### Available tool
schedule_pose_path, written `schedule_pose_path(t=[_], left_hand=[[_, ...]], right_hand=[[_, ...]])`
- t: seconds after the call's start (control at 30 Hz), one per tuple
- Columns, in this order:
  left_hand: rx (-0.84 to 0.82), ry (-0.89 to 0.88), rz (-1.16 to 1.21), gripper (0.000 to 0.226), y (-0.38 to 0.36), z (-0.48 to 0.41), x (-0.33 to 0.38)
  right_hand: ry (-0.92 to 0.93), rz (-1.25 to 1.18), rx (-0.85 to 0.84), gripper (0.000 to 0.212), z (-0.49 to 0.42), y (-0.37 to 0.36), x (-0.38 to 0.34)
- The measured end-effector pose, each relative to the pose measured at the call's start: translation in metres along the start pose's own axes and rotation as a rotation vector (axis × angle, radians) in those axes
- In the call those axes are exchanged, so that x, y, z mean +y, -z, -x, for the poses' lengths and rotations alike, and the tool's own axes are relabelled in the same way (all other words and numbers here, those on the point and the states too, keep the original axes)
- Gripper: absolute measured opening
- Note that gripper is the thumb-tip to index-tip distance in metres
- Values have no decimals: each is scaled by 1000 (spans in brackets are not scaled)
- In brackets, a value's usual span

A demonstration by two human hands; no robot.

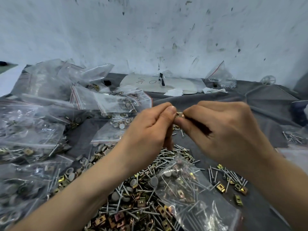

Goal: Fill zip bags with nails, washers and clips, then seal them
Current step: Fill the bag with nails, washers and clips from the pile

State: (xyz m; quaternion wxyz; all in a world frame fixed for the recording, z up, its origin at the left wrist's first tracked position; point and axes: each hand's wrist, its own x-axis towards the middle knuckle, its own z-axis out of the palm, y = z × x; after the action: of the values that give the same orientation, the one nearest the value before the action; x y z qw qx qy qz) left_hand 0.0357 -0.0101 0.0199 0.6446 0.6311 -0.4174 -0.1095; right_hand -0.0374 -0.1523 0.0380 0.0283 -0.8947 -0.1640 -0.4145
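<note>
Fingertips hide most of the small clip at frame centre. The left hand and right hand both pinch it. At lower right, a zip bag containing nails, washers and clips sits over the loose pile. Filled bags occupy the left.

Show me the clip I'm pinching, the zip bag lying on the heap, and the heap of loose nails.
clip [179, 114]: head view, on the brass bit showing.
zip bag [196, 194]: head view, on its clear middle panel.
heap of loose nails [126, 190]: head view, on nails left of the bag.
</note>
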Motion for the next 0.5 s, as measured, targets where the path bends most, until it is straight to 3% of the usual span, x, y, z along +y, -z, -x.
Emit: schedule_pose_path(t=[0.37,0.5], left_hand=[[100,-41,235,40,-9,4,1],[38,-14,259,33,-8,5,1]], right_hand=[[-42,27,116,28,0,-5,-11],[-31,-57,70,22,-1,0,-5]])
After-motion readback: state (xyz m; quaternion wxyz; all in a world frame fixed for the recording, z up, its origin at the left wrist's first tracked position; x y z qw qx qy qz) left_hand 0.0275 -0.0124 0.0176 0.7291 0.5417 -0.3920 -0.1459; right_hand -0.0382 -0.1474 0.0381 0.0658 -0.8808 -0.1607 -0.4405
